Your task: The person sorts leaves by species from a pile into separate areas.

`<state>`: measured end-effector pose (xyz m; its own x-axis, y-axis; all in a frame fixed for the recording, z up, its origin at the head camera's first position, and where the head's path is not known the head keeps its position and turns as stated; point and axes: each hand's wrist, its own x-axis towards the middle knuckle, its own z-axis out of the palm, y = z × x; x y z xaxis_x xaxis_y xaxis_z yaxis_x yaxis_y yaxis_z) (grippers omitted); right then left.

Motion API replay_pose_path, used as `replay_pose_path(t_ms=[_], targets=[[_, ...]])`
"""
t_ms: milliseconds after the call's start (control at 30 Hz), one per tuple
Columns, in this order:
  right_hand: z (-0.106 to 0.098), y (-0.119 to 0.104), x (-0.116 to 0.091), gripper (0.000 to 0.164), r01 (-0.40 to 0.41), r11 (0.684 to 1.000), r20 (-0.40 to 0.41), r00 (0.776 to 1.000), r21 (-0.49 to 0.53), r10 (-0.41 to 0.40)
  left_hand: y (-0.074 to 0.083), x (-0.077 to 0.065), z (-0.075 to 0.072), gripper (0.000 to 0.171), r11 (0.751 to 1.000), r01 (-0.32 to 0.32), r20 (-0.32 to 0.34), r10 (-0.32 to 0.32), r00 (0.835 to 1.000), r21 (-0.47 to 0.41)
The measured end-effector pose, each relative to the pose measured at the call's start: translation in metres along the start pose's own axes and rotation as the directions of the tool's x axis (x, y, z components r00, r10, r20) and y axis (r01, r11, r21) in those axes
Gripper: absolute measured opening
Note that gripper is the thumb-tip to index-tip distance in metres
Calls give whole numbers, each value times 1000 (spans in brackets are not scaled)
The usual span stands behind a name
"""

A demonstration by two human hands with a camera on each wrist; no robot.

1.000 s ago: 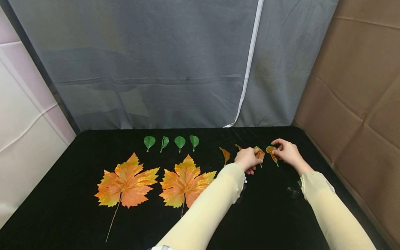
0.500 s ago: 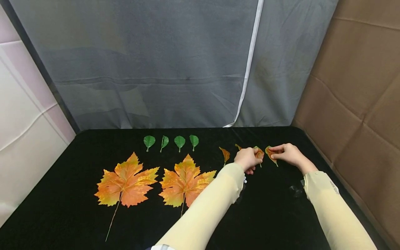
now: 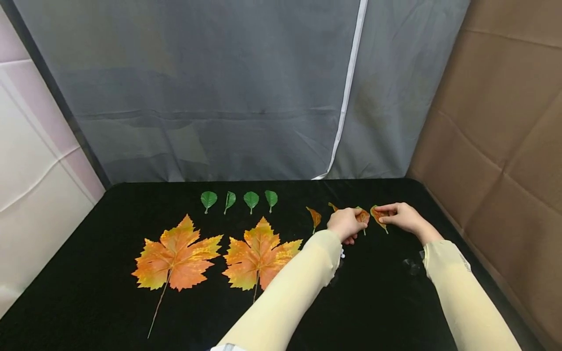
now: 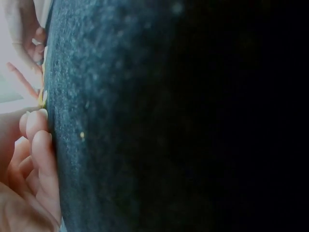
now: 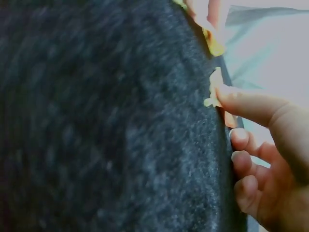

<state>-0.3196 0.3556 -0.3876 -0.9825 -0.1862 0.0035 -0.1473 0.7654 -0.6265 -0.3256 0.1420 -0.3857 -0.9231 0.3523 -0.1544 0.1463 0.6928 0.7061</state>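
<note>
My left hand (image 3: 345, 224) pinches a small orange-brown leaf (image 3: 363, 217) at its left edge. To its right, my right hand (image 3: 406, 217) holds another small orange leaf (image 3: 377, 214) with green edges between thumb and fingers. The two leaves lie side by side with a narrow gap. Farther left, a curled orange leaf (image 3: 315, 218) lies on the black cloth, and one more orange leaf (image 3: 332, 206) is mostly hidden behind my left hand. In the right wrist view, my thumb (image 5: 236, 99) presses on the leaf; in the left wrist view, my fingertips (image 4: 36, 121) are bunched near the cloth.
Several green leaves (image 3: 251, 200) form a row at the back of the black-covered table (image 3: 88, 292). Two large orange maple leaves, one at left (image 3: 175, 258) and one in the middle (image 3: 259, 253), lie in front. My left sleeve (image 3: 281, 292) crosses the middle one's right side.
My right hand has come down from above the rightmost leaf, and its thumb and fingers now pinch that leaf, which has shifted very slightly left. My left hand stays in place.
</note>
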Motion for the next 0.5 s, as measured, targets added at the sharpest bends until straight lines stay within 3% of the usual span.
replay_pose_path(t_ms=[100,233,500], targets=[[-1,1,-3,45,-6,997,32,999,76,3,-1,-1,0,51,1000,-4,-1,4,1000,-8],[-4,0,-6,50,-75,981,71,995,178,63,-1,-2,0,53,1000,-24,-12,24,1000,-5],[-8,1,-10,55,-153,960,107,986,234,131,4,-7,-3,53,994,-93,-15,94,995,63]])
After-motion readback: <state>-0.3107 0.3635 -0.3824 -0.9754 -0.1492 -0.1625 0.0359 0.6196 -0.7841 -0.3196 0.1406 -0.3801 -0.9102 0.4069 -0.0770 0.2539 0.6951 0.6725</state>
